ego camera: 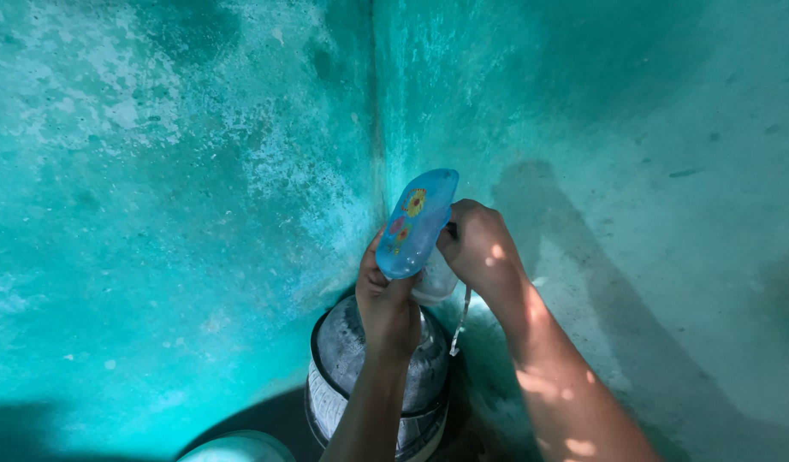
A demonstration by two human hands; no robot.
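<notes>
From the head camera, looking down into a corner where two turquoise-painted walls (180,171) meet, both of the person's bare hands are raised above a large clear water jug (412,376).

The left hand (386,308) is curled closed, its fingers wrapped around the lower end of a blue plastic piece (418,222), a flat, rounded, translucent shape printed with orange and red flowers. The blue piece rises from the top of this fist and tilts up and to the right, its upper end level with the right hand's knuckles.

The right hand (480,248) is also closed, fingers bent inward and clamped on the right edge of the blue piece and on a pale translucent part (436,281) just beneath it. Exactly how the fingertips sit on that pale part is hidden behind the blue piece. The two hands sit close together, with the blue piece held between them, touching both.

A thin white strip (460,323) hangs down from below the right hand, dangling beside the jug's shoulder.

The water jug stands directly under the hands, at the foot of the corner, its ribbed body partly hidden by the left forearm. A rounded pale green thing (240,447) shows at the bottom edge, just left of the jug. The right arm's shadow falls on the right-hand wall.
</notes>
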